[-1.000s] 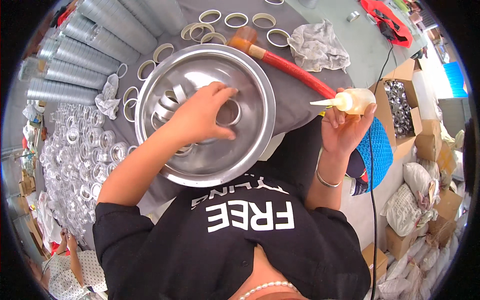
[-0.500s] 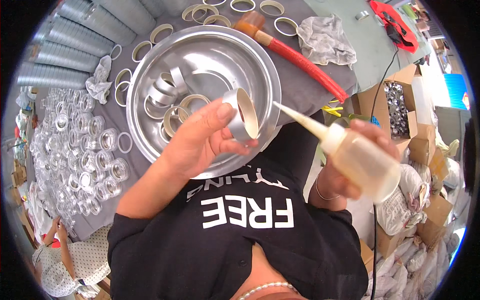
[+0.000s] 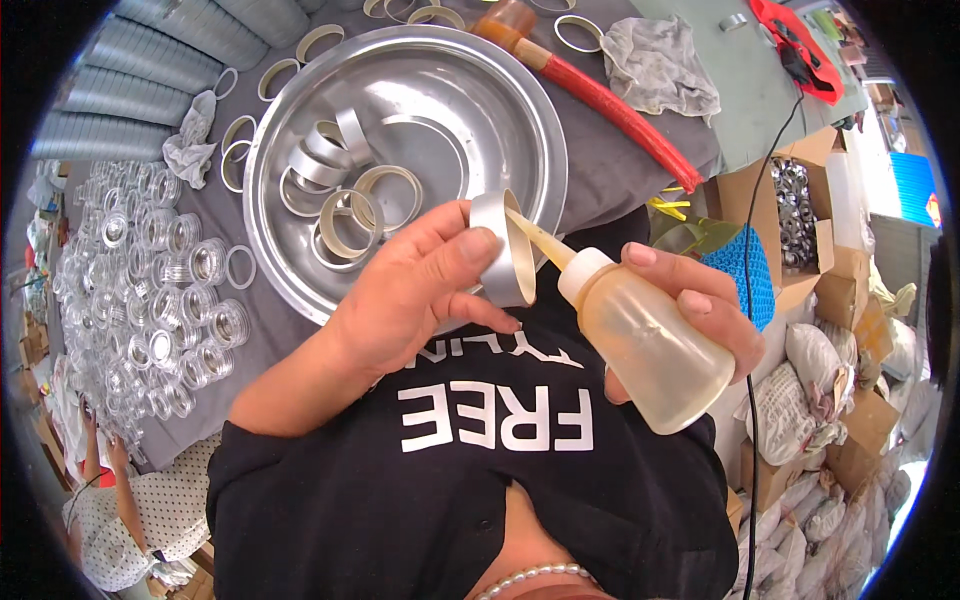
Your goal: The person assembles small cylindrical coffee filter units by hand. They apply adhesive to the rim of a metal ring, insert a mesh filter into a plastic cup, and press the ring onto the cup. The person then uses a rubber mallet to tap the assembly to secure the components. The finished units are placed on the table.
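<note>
Between thumb and fingers my left hand (image 3: pixel 425 280) grips a silver metal ring (image 3: pixel 488 215) with a pale inside, held on edge over the near rim of a round steel basin (image 3: pixel 275 235). My right hand (image 3: pixel 705 300) is wrapped round a translucent squeeze bottle (image 3: pixel 655 345) with a white collar. The bottle tilts so its long pointed nozzle (image 3: pixel 540 240) reaches into the ring's opening, at its upper inner edge. Amber liquid shows faintly inside the bottle. More silver rings (image 3: pixel 390 195) lie in the basin's left part, some leaning on each other.
A red-handled mallet (image 3: pixel 620 115) lies behind the basin, beside a crumpled grey cloth (image 3: pixel 660 65). Clear round plastic parts (image 3: pixel 165 300) crowd the left side, below stacked grey discs (image 3: pixel 130 70). A carton of metal parts (image 3: pixel 795 215) stands at right. Another person's arm (image 3: pixel 125 490) shows lower left.
The bottle has tipped and moved left, bringing its nozzle from outside the ring to inside it. The ring now stands more upright in my left hand. The view has shifted slightly.
</note>
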`<state>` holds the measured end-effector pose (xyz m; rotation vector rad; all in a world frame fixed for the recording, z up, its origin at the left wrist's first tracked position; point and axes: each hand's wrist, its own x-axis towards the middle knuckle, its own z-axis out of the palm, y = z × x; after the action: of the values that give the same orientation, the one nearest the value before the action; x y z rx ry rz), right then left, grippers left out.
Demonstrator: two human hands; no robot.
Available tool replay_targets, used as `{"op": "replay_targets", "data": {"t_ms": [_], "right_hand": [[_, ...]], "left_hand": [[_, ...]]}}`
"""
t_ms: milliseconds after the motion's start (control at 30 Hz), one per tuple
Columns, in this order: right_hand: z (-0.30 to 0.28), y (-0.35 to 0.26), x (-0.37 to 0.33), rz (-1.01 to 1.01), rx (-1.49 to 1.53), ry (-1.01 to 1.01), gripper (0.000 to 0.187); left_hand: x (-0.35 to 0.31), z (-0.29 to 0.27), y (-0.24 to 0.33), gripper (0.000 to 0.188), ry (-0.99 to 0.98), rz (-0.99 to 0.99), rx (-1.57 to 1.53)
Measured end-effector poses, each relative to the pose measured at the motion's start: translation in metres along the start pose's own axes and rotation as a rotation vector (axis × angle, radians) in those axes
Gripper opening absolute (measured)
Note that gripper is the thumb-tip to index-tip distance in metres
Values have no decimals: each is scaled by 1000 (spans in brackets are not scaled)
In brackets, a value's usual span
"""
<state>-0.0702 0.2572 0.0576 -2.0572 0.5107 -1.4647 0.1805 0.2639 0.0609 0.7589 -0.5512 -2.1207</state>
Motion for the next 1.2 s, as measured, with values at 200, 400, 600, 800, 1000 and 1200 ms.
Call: {"op": "replay_targets", "data": {"t_ms": [200,400,600,800,1000,1200], "right_hand": [[-3,4,-4,12,120,146,78],[-25,17,0,46,-33,183,83],[-11,-5,4,587,131,448,69],[-22,19,3,907,710,439,57],[-13,68,-28,863,1248,835,53],[-41,71,-47,706,1252,955,54]], "left_hand": [[3,3,-2,75,-13,289,348],[6,4,-1,75,-73,651,830],[10,3,12,57,-160,924,1279],[20,-1,-1,49,-210,1002,1277],[40,8,35,63,6,707,1335],[125,-83,156,74,688,717,1894]]}}
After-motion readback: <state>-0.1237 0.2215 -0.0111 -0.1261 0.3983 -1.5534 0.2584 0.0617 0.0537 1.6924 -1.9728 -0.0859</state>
